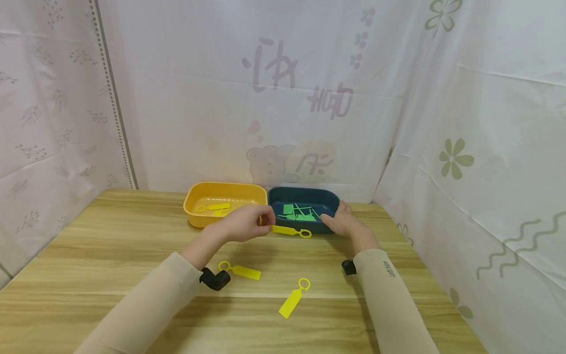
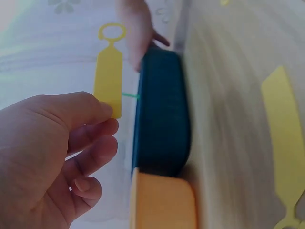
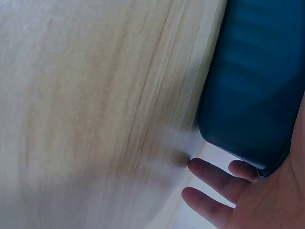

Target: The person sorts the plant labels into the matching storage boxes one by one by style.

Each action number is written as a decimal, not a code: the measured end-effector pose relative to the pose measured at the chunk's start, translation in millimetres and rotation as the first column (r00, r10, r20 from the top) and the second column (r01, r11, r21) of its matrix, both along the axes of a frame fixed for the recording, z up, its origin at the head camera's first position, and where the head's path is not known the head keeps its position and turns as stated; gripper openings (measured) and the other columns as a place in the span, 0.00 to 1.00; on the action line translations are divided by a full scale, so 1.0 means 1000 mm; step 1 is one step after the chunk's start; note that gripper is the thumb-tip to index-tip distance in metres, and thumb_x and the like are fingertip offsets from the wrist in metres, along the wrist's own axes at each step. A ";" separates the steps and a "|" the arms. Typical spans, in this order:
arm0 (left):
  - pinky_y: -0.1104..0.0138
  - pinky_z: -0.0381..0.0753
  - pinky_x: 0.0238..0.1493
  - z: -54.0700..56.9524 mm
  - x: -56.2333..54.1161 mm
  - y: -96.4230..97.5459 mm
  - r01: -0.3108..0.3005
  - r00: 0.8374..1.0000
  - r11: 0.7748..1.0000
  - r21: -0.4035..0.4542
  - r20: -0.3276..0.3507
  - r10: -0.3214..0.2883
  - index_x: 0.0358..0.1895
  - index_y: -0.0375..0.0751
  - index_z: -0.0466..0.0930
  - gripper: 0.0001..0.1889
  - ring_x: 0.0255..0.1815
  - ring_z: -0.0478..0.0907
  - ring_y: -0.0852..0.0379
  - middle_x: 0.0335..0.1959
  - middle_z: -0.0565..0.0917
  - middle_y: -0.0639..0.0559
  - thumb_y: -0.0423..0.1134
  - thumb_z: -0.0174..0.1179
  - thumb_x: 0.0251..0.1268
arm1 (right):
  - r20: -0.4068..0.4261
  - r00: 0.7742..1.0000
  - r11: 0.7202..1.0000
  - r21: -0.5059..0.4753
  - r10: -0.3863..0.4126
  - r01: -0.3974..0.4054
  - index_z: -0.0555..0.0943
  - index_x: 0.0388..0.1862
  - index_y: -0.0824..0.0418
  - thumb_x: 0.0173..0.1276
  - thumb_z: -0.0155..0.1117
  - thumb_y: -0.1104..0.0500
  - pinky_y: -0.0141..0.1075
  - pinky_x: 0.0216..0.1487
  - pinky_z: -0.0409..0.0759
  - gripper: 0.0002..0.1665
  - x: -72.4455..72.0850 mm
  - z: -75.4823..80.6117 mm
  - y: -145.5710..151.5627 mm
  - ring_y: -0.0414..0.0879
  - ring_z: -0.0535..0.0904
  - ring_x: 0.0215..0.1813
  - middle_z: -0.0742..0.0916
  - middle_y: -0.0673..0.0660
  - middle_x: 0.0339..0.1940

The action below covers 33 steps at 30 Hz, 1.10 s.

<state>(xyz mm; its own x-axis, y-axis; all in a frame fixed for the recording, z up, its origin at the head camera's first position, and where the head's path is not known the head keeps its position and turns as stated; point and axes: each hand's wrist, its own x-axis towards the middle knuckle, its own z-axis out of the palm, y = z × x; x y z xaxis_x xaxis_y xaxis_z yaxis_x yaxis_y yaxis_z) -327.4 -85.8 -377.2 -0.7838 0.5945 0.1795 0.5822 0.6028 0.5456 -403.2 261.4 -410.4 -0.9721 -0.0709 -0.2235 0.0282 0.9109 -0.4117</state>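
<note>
My left hand (image 1: 248, 222) pinches a yellow plastic tag with a ring end (image 2: 108, 76) by its flat end, between thumb and index finger. The tag hangs in front of the dark teal bin (image 1: 283, 223), its ring pointing right. At the bin's right end, my right hand (image 1: 347, 222) grips the rim, its thumb over the edge and its other fingers around the outside (image 3: 217, 179). Several green tags (image 1: 300, 214) lie inside that bin. Left of it, the orange bin (image 1: 194, 216) holds yellow tags (image 1: 214, 207).
Two yellow tags lie on the wooden table (image 1: 168, 305): one near my left wrist (image 1: 246, 272), another nearer the front (image 1: 290, 303). The bins stand side by side at the table's back edge, before a printed curtain (image 1: 199, 98). Another curtain (image 1: 499, 147) hangs on the right.
</note>
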 end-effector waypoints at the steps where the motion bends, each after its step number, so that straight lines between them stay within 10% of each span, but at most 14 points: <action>1: 0.66 0.86 0.49 0.001 -0.001 -0.003 -0.004 1.000 1.000 0.013 -0.009 0.004 0.47 0.49 0.86 0.04 0.41 0.80 0.57 0.42 0.87 0.57 0.35 0.69 0.76 | -0.002 1.000 1.000 0.002 0.003 -0.003 0.24 0.88 0.73 0.84 0.45 0.31 0.67 0.89 0.50 0.66 0.000 0.000 -0.001 0.75 0.43 0.91 0.36 0.78 0.90; 15: 0.59 0.85 0.51 0.029 -0.011 -0.046 -0.209 0.973 0.957 0.201 -0.054 0.224 0.52 0.42 0.85 0.07 0.45 0.81 0.48 0.47 0.87 0.46 0.36 0.66 0.78 | 0.018 1.000 1.000 -0.008 0.009 -0.009 0.23 0.88 0.74 0.82 0.46 0.30 0.68 0.89 0.49 0.68 0.000 0.003 -0.001 0.76 0.42 0.91 0.34 0.77 0.90; 33: 0.59 0.84 0.43 0.014 -0.031 -0.087 -0.402 0.907 0.883 0.244 -0.027 0.420 0.57 0.37 0.83 0.10 0.39 0.83 0.46 0.50 0.87 0.40 0.35 0.62 0.80 | 0.010 1.000 1.000 0.006 0.021 -0.021 0.24 0.88 0.74 0.84 0.45 0.30 0.68 0.89 0.47 0.67 0.001 0.002 0.001 0.76 0.39 0.91 0.35 0.79 0.90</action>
<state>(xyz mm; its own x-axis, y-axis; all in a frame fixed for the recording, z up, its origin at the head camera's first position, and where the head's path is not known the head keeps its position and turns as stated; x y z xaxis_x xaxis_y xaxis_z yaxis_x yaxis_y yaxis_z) -358.0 -172.7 -363.1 -0.9271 0.1574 0.3402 0.3548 0.6617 0.6605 -402.4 262.0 -408.5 -0.9682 -0.0903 -0.2335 0.0128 0.9136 -0.4063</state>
